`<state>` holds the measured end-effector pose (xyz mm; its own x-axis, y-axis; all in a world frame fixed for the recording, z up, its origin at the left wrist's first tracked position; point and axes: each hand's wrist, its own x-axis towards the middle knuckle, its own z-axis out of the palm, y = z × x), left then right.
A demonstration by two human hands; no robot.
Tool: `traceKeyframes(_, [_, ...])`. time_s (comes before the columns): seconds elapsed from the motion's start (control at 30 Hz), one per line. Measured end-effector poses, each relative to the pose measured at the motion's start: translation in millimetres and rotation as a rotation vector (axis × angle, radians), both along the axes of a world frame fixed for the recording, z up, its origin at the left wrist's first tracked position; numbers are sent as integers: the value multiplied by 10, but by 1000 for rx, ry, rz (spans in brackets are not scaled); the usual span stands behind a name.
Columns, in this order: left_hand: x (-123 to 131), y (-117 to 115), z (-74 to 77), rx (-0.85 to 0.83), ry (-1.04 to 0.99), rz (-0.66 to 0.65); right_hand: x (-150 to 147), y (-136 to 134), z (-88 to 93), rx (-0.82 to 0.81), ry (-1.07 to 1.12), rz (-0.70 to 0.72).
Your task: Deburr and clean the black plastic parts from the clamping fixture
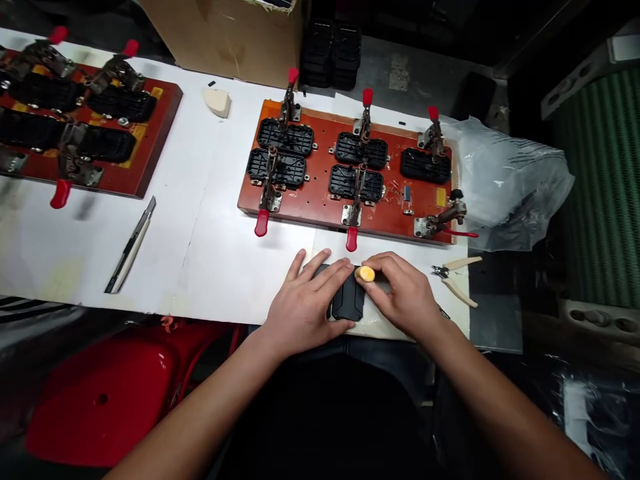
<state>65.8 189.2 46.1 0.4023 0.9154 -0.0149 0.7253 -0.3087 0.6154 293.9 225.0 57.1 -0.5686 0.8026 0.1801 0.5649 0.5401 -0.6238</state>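
My left hand [309, 301] lies with its fingers spread over a flat black plastic case [349, 299] on the white table, pressing it down. The thumb rests at the case's near edge. At the case's right edge, my right hand [403, 288] pinches a small tool with a rounded yellow end [367, 274] between thumb and fingers. That yellow end faces up at me, and the tool's lower part is mostly hidden. To the right of my right hand lie side cutters [457, 279] with cream handles.
Beyond my hands sits a red-brown fixture board [320, 200] with red-handled toggle clamps and several black parts. A second such board [165, 127] is at left. A utility knife [131, 248], beige block [217, 103], cardboard box [230, 40], plastic bag [510, 183] and red stool [100, 400] surround the workspace.
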Motion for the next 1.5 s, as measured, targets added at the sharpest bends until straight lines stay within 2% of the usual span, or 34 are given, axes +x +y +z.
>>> traceKeyframes(0.17, [2, -6, -5, 8, -20, -15, -14, -27, 27, -101, -2, 32])
traceKeyframes(0.33, [-3, -6, -20, 15, -10, -2, -16, 72, 32, -51, -23, -99])
traceKeyframes(0.43, [-8, -7, -32, 26, -14, -19, -48, 89, 32, -102, -29, -90])
traceKeyframes(0.6, [-13, -10, -51, 42, 6, -25, -67, 92, 64, -92, -45, -160])
traceKeyframes(0.7, [-9, -10, -55, 45, 11, -28, -54, 113, 72, -114, -64, -112])
traceKeyframes(0.83, [-3, -9, -50, 55, 9, -23, -45, 120, 60, -51, -67, -184])
traceKeyframes(0.97, [1, -5, -45, 55, 8, -23, -41, 112, 51, -105, -46, -75])
traceKeyframes(1.1, [1, -4, -45, 61, 22, -20, 61, 59, 66, -64, -61, -95])
traceKeyframes(1.27, [4, -8, -44, 60, 18, -29, 173, -80, 92, -196, -52, 89])
traceKeyframes(1.4, [9, -6, -51, 74, 31, -7, 129, -44, 72, -67, -58, 34])
traceKeyframes(1.5, [14, -7, -52, 75, 34, -18, 93, -81, 88, -98, -54, 69])
